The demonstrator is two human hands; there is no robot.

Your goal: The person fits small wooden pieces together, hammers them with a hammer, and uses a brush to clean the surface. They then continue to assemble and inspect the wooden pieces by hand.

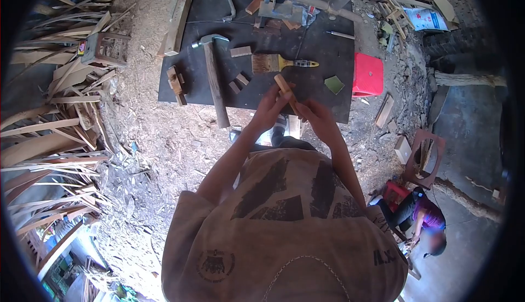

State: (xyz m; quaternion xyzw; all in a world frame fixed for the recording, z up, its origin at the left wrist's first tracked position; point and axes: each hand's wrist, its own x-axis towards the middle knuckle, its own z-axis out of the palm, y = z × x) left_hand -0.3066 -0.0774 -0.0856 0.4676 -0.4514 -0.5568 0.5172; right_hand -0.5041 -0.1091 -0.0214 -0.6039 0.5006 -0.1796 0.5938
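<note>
Over the near edge of the dark table (249,95), my left hand (269,106) is closed around a short, light-brown wooden stick (283,85), which tilts with its upper end pointing away from me. My right hand (317,117) has its fingers pinched at the stick's lower end. Just beyond my hands lies a wide paintbrush (281,63) with a yellow handle. Two small wood blocks (239,82) and a larger block (240,51) rest left of the stick. Farther left is a claw hammer (214,77), its handle overhanging the table edge.
A small wooden hand plane (176,83) and a long wood bar (179,22) lie on the left. At right are a green square (334,85) and a red stool (368,75). Clamp-like machinery (284,1) stands at the back. Another person (426,217) sits lower right.
</note>
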